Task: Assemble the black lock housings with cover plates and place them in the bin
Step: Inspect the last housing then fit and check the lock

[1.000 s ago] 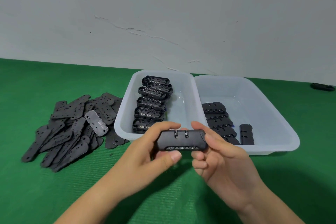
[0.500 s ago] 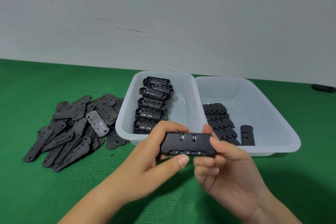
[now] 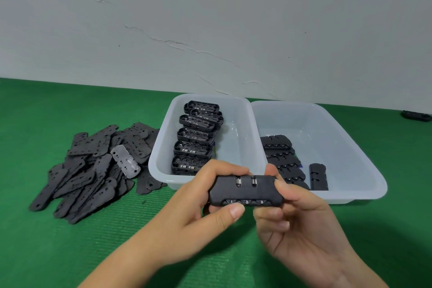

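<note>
Lock (image 3: pixel 245 190): black, lying level in the air between both hands, in front of the two bins; three number dials face the camera on its near edge, two slots on top.
Left hand (image 3: pixel 198 208): grips the lock's left end, fingers curled over the top, thumb pressed under the near edge.
Right hand (image 3: pixel 297 215): pinches the lock's right end; thumb on top, lower fingers curled beneath.
Left bin (image 3: pixel 161 159): clear plastic, holds a row of open housings (image 3: pixel 194 145) stacked along its left side.
Right bin (image 3: pixel 364 170): touches the left bin, holds finished locks (image 3: pixel 284 159) along its left side.
Plates (image 3: pixel 88 170): loose heap on the green mat (image 3: pixel 70 252), left of the bins.
</note>
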